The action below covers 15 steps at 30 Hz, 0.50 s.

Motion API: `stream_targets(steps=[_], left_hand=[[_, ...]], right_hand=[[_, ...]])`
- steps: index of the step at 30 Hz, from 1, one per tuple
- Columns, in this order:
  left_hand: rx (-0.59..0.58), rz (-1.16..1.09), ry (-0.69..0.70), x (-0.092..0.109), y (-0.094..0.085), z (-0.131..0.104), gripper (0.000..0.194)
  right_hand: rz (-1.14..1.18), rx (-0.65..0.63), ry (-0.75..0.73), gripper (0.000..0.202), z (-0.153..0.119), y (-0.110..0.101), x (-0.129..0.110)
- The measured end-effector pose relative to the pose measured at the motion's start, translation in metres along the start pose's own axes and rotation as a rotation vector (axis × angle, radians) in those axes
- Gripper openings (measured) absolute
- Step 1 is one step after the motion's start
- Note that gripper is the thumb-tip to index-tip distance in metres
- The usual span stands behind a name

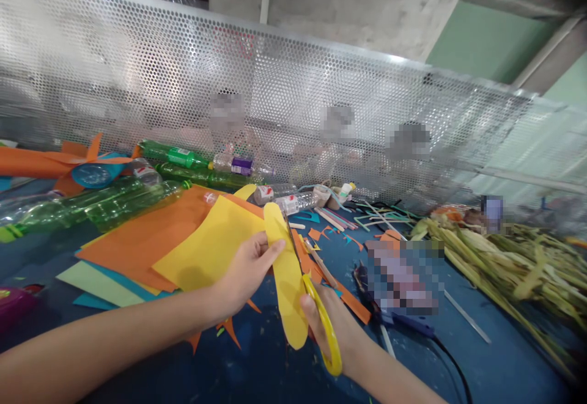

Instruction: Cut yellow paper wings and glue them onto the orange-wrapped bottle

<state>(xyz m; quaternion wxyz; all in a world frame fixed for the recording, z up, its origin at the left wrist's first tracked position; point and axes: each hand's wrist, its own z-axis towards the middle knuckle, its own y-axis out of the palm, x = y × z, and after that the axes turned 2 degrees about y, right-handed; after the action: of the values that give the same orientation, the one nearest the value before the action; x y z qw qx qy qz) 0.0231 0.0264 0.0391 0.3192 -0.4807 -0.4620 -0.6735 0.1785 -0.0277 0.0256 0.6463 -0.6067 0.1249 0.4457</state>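
My left hand (250,263) pinches a long yellow paper strip (290,291) with rounded ends, thumb on its face. A pair of scissors (331,346) with yellow handles is in my right hand (334,315), fingers through the loops. Its dark blades run up along the strip's right edge; whether they touch the paper I cannot tell. Behind my left hand lies a larger yellow sheet (215,239), on top of an orange sheet (142,239). Pale green paper (98,285) and blue paper stick out beneath them.
Green plastic bottles (114,205) and clear bottles lie along a perforated metal panel (183,86). Orange paper scraps and thin sticks are scattered at centre. A blue-handled glue gun (408,321) with a cord and dried husks (518,263) lie right. A purple object (16,306) is at left.
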Motion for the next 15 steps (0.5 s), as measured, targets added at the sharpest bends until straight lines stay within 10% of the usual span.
stream_targets(steps=[9, 15], left_hand=[[-0.012, -0.012, 0.011, 0.0001, -0.0008, -0.0001, 0.024], [0.023, 0.038, 0.012, -0.0082, -0.0053, 0.0073, 0.025]], right_hand=[[-0.015, 0.016, 0.061, 0.043, 0.0003, -0.0006, -0.0006], [0.107, 0.032, 0.374, 0.048, 0.0084, -0.006, 0.0049]])
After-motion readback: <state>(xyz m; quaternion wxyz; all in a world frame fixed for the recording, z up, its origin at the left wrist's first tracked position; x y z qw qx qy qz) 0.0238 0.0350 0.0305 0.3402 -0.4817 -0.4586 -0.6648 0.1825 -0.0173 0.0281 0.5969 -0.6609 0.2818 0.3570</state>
